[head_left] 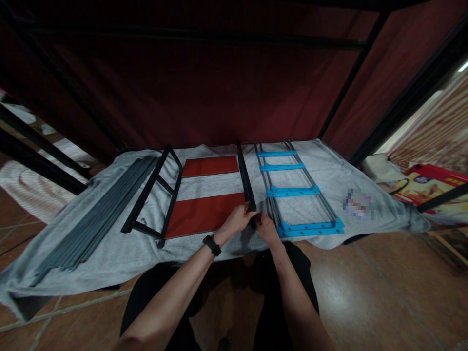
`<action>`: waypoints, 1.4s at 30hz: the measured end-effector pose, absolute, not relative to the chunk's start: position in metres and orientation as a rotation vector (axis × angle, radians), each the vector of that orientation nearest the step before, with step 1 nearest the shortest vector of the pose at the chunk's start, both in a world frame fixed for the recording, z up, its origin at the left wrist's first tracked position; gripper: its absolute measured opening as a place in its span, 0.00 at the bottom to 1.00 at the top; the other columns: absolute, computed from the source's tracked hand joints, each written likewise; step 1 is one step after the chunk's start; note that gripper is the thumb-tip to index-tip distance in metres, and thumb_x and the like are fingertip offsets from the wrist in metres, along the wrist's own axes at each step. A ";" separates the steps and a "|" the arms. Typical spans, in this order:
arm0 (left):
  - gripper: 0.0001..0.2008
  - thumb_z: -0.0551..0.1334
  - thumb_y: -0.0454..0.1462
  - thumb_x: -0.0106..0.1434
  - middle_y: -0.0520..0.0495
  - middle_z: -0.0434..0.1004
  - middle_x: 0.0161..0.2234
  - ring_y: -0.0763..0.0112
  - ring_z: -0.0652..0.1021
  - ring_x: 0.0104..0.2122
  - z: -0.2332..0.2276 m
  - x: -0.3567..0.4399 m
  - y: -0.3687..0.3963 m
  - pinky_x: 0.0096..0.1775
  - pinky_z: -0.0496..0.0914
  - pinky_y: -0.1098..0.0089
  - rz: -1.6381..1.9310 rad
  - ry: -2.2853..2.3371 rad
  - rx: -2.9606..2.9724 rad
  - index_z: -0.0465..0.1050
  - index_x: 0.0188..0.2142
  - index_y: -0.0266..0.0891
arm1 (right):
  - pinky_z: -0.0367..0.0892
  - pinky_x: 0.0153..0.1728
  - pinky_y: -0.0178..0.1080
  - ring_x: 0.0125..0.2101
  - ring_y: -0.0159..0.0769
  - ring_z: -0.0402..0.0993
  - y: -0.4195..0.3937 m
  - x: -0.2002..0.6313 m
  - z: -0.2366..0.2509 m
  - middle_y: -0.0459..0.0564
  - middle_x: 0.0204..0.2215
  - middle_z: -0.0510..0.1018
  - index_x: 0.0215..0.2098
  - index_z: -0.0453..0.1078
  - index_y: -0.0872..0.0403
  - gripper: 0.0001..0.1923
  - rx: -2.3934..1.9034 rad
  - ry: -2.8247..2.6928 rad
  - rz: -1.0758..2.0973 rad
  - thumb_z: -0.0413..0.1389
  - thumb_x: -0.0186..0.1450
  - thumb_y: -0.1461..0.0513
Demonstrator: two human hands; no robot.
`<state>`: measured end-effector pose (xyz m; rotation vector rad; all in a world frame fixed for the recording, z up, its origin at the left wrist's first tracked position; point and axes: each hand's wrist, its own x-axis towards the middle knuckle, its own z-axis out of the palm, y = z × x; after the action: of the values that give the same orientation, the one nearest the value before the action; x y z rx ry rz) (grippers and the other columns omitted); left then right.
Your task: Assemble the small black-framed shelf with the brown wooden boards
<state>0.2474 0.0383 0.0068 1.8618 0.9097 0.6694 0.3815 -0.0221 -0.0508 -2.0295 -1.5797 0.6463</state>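
Fingers of the left hand (237, 220) are curled around the near end of the black bar (245, 178), clamped on it, and the right hand (266, 228) closes in from the other side, its fingers pinched on the same bar end where a short dark stub pokes out between the two hands. That bar runs straight away from the fingertips, along the right edge of the two red panels (206, 214), with a strip of grey cloth (91, 253) bare between them. Just right of the right hand's fingers sits the wire rack with blue crosspieces (292, 191), its near blue plate almost at the knuckles, so room is tight there. Left of the left hand lies a black frame (153, 195), and well beyond it a bundle of grey rods (98, 217). Below the fingers the cloth's near edge drops off to open tiled floor. What the fingertips actually grip is hard to make out; a blurred patch on the cloth hides a mark to the right.
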 end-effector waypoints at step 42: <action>0.12 0.59 0.39 0.64 0.45 0.80 0.44 0.64 0.78 0.43 0.023 0.138 -0.042 0.46 0.70 0.68 0.703 1.183 1.988 0.76 0.45 0.42 | 0.66 0.35 0.40 0.31 0.38 0.71 -0.052 0.385 -0.041 0.49 0.28 0.75 0.35 0.68 0.54 0.12 -1.766 -1.193 0.540 0.51 0.61 0.55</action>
<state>0.1381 -0.0423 0.0229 1.9880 1.1835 0.7026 0.3845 -0.0520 -0.0415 -1.7659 -1.1934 0.5396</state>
